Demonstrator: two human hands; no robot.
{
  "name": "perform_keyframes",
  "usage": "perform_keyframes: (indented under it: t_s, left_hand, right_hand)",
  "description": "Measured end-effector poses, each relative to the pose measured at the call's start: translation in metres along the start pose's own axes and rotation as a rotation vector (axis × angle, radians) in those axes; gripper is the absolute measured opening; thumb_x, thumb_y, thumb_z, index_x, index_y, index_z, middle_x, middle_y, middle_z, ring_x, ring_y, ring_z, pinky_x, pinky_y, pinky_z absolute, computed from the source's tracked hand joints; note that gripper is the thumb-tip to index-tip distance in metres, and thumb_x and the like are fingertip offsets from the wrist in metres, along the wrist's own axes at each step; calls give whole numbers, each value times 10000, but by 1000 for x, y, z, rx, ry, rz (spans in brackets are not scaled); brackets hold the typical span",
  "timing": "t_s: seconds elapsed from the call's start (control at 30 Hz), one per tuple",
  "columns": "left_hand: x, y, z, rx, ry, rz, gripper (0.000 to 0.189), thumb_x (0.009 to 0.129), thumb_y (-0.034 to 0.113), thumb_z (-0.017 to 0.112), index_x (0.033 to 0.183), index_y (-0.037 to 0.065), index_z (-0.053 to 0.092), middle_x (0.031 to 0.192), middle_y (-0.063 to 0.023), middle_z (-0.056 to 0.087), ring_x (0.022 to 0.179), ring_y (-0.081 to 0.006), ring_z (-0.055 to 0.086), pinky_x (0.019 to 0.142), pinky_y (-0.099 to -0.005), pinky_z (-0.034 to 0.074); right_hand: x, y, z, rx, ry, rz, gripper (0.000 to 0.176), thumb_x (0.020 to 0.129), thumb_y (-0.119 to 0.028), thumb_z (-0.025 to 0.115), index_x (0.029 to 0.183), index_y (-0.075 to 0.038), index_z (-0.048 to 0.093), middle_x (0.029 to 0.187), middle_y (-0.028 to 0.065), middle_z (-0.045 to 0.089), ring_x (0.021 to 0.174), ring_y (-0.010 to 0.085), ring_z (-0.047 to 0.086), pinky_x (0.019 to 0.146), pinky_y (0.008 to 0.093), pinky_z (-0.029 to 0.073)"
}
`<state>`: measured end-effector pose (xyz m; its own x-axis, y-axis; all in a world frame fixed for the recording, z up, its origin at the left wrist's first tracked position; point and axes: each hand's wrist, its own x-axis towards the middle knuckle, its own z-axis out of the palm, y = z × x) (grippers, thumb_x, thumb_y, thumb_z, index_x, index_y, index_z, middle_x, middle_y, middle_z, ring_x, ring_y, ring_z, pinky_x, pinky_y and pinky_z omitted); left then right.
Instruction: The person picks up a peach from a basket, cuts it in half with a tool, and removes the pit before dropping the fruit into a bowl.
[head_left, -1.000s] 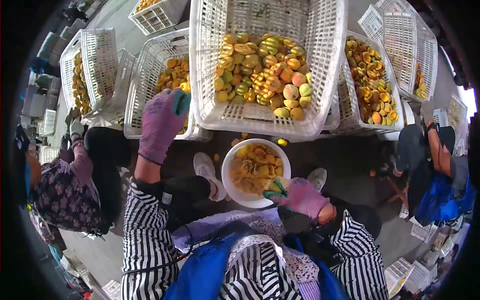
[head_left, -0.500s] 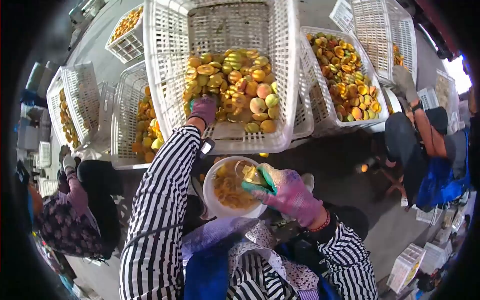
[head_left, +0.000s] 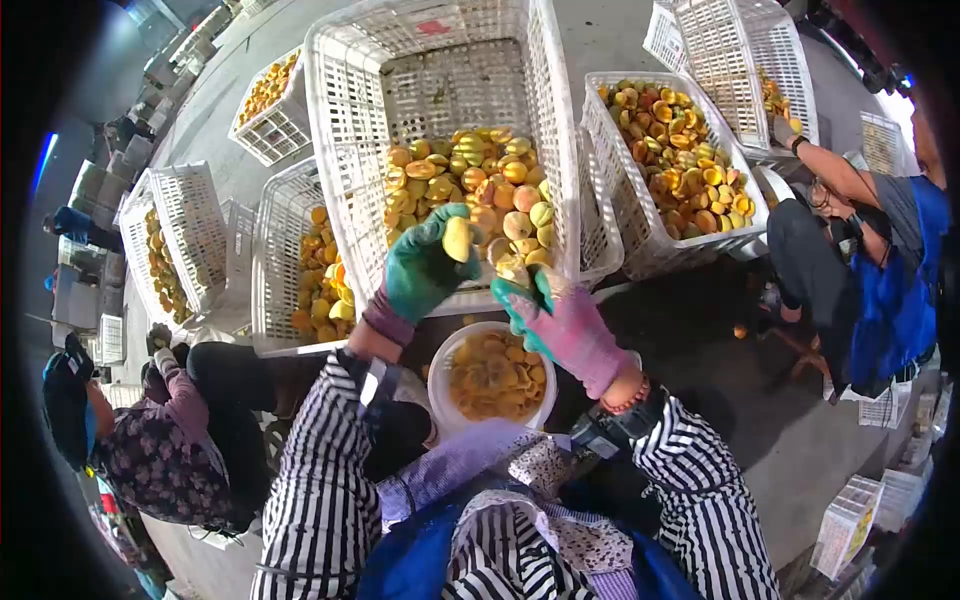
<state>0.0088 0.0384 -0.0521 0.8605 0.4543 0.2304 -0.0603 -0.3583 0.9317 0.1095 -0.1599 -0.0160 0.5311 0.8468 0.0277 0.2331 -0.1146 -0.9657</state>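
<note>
My left hand (head_left: 428,265), in a green and purple glove, is closed round a yellow peach (head_left: 458,239) in front of the large white crate (head_left: 352,170). Just right of it, my gloved right hand (head_left: 562,325) is closed on a small pale yellowish thing (head_left: 513,268) that I cannot make out. Both hands are raised above the crate's near rim. Inside that crate lies a heap of yellow and reddish peaches (head_left: 480,185), several with grooves cut in them. Below my hands stands a white bucket (head_left: 437,385) holding yellow fruit pieces (head_left: 495,375).
More white crates of peaches stand to the left (head_left: 265,270) and right (head_left: 625,225). A co-worker (head_left: 870,270) sits at the right by another crate. Another person (head_left: 165,450) in a flowered top sits at the left. One fruit (head_left: 740,331) lies on the floor.
My left hand has come out of the crate, back towards me, with a peach in it. My right hand has risen from over the bucket to beside the left. The view has shifted slightly.
</note>
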Motion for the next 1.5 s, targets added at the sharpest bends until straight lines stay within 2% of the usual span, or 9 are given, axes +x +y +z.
perform_keyframes:
  t_s: [0.07, 0.23, 0.3, 0.47, 0.63, 0.73, 0.83, 1.1, 1.5]
  left_hand:
    - [-4, 52, 20, -1188, -7, -417, 524, 921, 473, 443, 1205, 35, 496, 1059, -128, 591, 958, -242, 580, 871, -350, 477]
    - [-15, 43, 31, -1055, 5, -389, 548, 934, 515, 400, 1205, 50, 502, 1037, -126, 592, 924, -209, 589, 813, -348, 507]
    - [-13, 39, 33, -1160, 314, -402, 501, 939, 501, 399, 1127, 61, 546, 955, -111, 611, 841, -203, 606, 755, -337, 524]
    - [-11, 34, 18, -1396, 39, -378, 506, 957, 505, 335, 982, 46, 546, 915, -144, 617, 845, -254, 602, 790, -388, 506]
    - [-13, 48, 19, -1272, 132, -356, 509, 972, 479, 305, 1072, 29, 520, 989, -152, 603, 946, -260, 591, 848, -398, 493]
    - [-14, 39, 13, -1185, 284, -510, 524, 952, 506, 359, 997, 26, 563, 869, -93, 595, 802, -201, 589, 761, -346, 497]
    - [-15, 34, 1, -697, 91, -83, 458, 994, 396, 329, 1166, 2, 485, 1025, -128, 567, 890, -175, 560, 815, -302, 480]
    - [-14, 63, 1, -1272, 174, -286, 374, 946, 335, 453, 1173, 43, 509, 1116, -140, 577, 983, -243, 584, 866, -376, 499]
    - [-17, 61, 12, -1010, 285, -183, 334, 967, 285, 428, 1182, 34, 472, 1061, -104, 560, 929, -202, 583, 797, -347, 501]
  right_hand:
    - [2, -13, 11, -186, 35, -79, 411, 856, -398, 599, 907, 7, 555, 657, 208, 599, 673, 375, 615, 610, 440, 480]
    - [-2, -25, 28, -617, -48, -169, 466, 821, -428, 629, 1025, -12, 575, 709, 224, 605, 710, 400, 605, 610, 460, 462]
    - [-1, -22, 32, -528, -25, -216, 500, 822, -445, 625, 1040, 2, 568, 693, 225, 599, 696, 403, 602, 620, 465, 461]
    - [12, -19, 33, -470, 1, -108, 512, 839, -432, 606, 1075, 18, 541, 707, 214, 610, 701, 386, 611, 628, 449, 475]
    - [17, -9, 41, -637, 130, -221, 507, 836, -430, 601, 1070, 15, 535, 716, 210, 613, 698, 378, 614, 621, 448, 481]
    - [21, -15, 39, -449, 39, -122, 479, 842, -428, 598, 1042, 4, 549, 723, 214, 612, 708, 384, 611, 624, 451, 479]
    - [19, -28, 42, -332, -17, -37, 452, 844, -428, 600, 983, 1, 573, 725, 228, 610, 727, 400, 608, 633, 462, 472]
    - [18, -15, 48, -203, -35, -44, 323, 858, -286, 633, 934, 19, 560, 803, 203, 622, 772, 370, 614, 612, 408, 457]
    - [18, -24, 54, -243, 22, -57, 407, 863, -305, 622, 1072, 37, 551, 845, 216, 618, 804, 379, 603, 694, 422, 461]
